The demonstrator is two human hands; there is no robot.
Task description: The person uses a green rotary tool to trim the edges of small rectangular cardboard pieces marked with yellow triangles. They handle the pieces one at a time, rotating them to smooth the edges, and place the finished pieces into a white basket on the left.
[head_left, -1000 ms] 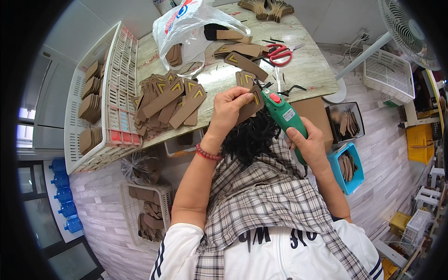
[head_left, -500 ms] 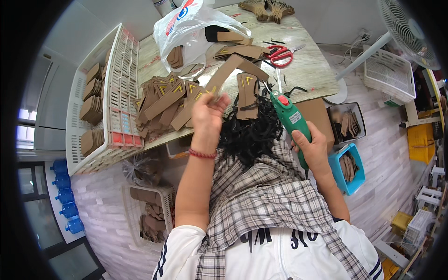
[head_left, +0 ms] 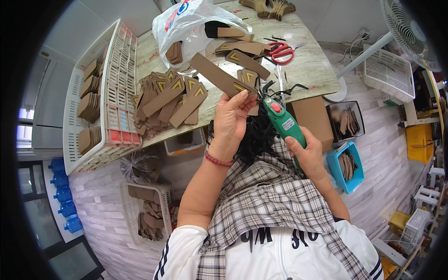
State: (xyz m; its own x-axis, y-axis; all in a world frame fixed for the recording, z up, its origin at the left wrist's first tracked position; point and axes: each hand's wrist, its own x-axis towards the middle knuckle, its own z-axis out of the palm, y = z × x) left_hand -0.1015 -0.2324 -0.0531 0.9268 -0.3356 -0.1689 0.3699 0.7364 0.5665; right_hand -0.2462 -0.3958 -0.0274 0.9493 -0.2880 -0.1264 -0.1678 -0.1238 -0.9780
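Observation:
My left hand grips one end of a long brown cardboard tag with a yellow chevron, holding it out over the table toward the pile. My right hand is wrapped around a green handheld tool with a red button, its tip close to the tag's held end. A bundle of black strands lies in my lap on a plaid cloth. A pile of similar brown tags lies on the table left of my left hand.
A white plastic basket with stacked tags stands at the table's left. A plastic bag and red scissors lie further back. Below are a cardboard box, a blue bin, a white crate and a fan.
My left hand has lifted the tag away from the tool tip and swung it left, toward the pile. The right hand and green tool stay almost still.

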